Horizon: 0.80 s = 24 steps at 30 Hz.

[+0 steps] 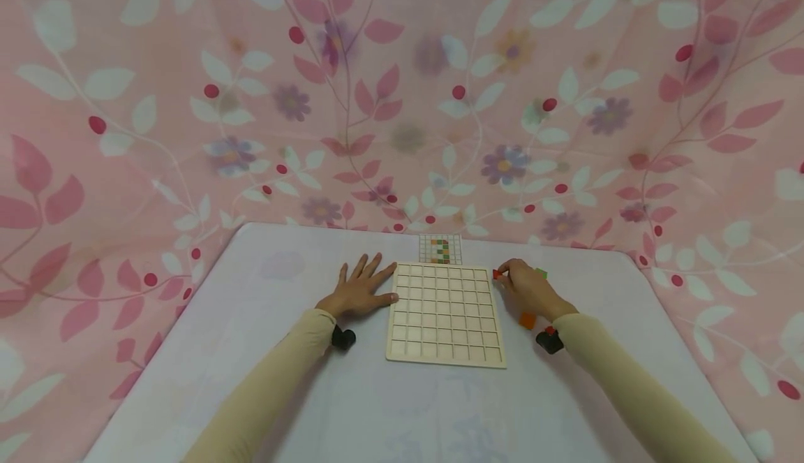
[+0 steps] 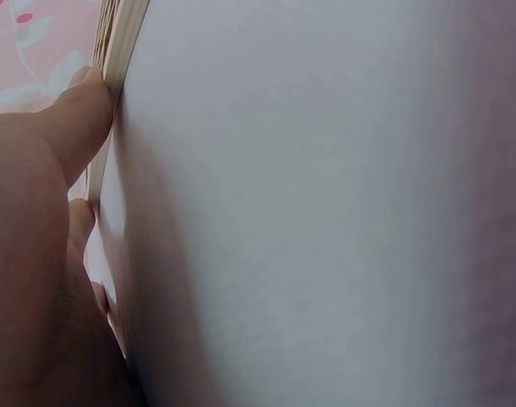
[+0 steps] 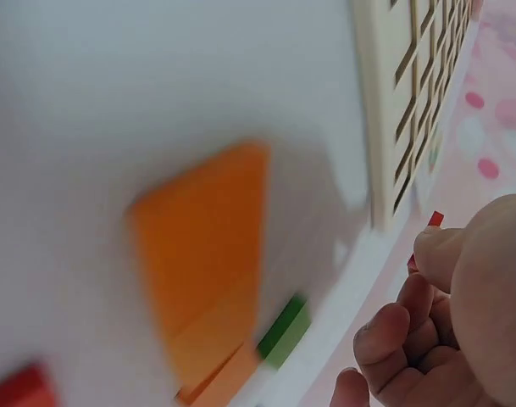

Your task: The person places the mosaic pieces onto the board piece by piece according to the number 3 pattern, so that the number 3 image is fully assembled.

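A pale wooden grid board [image 1: 444, 314] lies flat on the table, its square cells holding nothing. My left hand [image 1: 359, 292] rests at the board's left side with fingers spread, and thumb and index fingertip touch the edge. In the left wrist view, the thumb [image 2: 84, 119] presses against the board's side. Beside the board's upper right corner, my right hand [image 1: 529, 290] pinches a small red tile [image 1: 497, 274] between thumb and fingers. That red tile [image 3: 435, 220] shows only partly in the right wrist view, the fingertips covering the rest.
Behind the board lies a gridded card [image 1: 430, 240] with a coloured square pattern. Around my right hand are an orange tile [image 1: 527, 320], a green tile [image 1: 542, 274] and another red tile [image 1: 550, 330]. A pink floral curtain [image 1: 402, 135] hangs past the table's far edge.
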{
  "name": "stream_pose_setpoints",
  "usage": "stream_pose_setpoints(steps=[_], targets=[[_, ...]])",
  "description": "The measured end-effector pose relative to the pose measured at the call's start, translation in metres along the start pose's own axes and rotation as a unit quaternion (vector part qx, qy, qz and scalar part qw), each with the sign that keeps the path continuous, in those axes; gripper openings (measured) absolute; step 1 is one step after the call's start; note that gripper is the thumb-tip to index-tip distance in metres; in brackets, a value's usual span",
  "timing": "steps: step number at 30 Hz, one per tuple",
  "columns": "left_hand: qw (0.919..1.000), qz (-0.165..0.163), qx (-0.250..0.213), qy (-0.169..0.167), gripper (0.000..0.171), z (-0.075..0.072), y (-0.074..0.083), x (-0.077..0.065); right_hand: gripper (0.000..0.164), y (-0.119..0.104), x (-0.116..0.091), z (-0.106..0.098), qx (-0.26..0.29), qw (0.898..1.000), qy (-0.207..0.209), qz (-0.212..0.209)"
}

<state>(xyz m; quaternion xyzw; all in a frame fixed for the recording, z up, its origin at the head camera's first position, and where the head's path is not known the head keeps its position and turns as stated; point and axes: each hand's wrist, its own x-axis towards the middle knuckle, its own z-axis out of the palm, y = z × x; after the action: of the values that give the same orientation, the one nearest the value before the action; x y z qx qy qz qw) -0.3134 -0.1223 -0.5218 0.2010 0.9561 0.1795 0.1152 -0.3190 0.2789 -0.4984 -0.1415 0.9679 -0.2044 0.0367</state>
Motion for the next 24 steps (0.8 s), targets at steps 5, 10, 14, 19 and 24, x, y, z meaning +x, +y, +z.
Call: stream_pose_setpoints(steps=[5, 10, 14, 19, 24], targets=[[0.9999, 0.0, -0.013, 0.001, 0.079, 0.003, -0.001, 0.001, 0.028, -0.017, 0.007, 0.009, -0.007, 1.0, 0.001, -0.015], [0.9999, -0.005, -0.015, -0.002, 0.08, 0.003, 0.0, 0.002, 0.029, -0.032, 0.01, 0.015, -0.002, 1.0, -0.009, -0.013], [0.9999, -0.009, -0.008, -0.002, 0.08, 0.0, 0.002, 0.002, 0.029, -0.04, 0.012, 0.02, -0.001, 1.0, -0.009, -0.025], [0.9999, -0.011, -0.012, -0.002, 0.079, 0.001, 0.0, 0.004, 0.031, -0.046, 0.013, 0.027, -0.018, 0.999, -0.003, -0.04], [0.9998, -0.011, -0.015, 0.006, 0.079, 0.002, -0.002, 0.003, 0.029, -0.05, 0.015, 0.033, -0.011, 0.999, 0.0, -0.048]])
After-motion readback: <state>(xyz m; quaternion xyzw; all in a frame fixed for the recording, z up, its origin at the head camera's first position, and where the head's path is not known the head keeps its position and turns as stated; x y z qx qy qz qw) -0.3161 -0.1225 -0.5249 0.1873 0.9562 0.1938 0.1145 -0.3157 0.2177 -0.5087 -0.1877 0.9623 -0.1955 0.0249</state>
